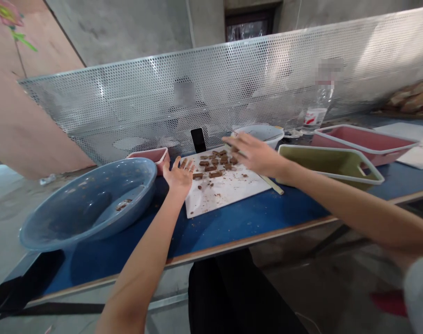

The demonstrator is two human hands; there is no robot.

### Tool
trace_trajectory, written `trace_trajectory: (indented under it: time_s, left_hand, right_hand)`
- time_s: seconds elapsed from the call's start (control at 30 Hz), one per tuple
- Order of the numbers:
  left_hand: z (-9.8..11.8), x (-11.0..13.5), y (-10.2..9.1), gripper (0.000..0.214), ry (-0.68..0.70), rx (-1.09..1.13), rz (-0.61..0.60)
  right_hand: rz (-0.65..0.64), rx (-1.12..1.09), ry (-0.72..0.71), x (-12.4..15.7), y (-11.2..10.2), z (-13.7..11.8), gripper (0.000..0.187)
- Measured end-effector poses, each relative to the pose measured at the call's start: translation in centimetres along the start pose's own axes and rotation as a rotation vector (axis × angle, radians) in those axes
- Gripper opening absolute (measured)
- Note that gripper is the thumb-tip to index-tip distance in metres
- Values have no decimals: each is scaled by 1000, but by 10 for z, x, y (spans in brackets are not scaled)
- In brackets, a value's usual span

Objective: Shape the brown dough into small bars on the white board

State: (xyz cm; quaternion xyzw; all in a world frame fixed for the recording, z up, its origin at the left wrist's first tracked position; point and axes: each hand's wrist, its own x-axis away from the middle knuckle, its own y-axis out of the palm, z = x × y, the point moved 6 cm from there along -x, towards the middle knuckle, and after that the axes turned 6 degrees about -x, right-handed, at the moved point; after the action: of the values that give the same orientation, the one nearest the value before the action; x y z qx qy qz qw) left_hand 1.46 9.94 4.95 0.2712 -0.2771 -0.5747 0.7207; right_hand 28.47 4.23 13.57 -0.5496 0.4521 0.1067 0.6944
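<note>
My left hand [179,175] is palm up at the left edge of a white board [228,192], fingers spread and nothing in them. Over the board's right side is my right hand [255,152], its fingers stretched out to the left; no object shows in it. Several brown chunks [213,168] lie on the board between the hands, amid crumbs. What the chunks are made of cannot be told. A pale flat stick [273,184] rests across the board's right edge, partly hidden behind my right hand and wrist.
A large blue basin [93,204] stands at left, with a small pink bin [149,155] behind it. A phone [198,140] leans behind the board. To the right are a white bowl [263,132], a green bin [323,160], a pink bin [368,141] and a bottle [316,111].
</note>
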Motion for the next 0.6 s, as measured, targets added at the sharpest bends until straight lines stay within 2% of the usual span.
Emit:
trace_trajectory:
  time_s: [0.13, 0.2, 0.23, 0.3, 0.4, 0.6]
  left_hand:
    - [-6, -2, -2, 40, -22, 39, 24]
    - [-9, -1, -2, 37, -29, 50, 20]
    - [-10, 0, -1, 37, -32, 48, 23]
    - [-12, 1, -1, 37, -38, 33, 36]
    - [-13, 3, 1, 37, -47, 10, 43]
    - [-14, 3, 2, 32, -37, 5, 12]
  right_hand:
    - [-24, 100, 395, 52, -82, 67, 59]
    - [-83, 197, 615, 76, -109, 102, 51]
    - [-167, 257, 707, 88, -116, 117, 42]
    - [-409, 281, 848, 110, -118, 142, 24]
    - [-612, 176, 904, 137, -108, 155, 6]
    - [-771, -16, 976, 178, -80, 141, 27]
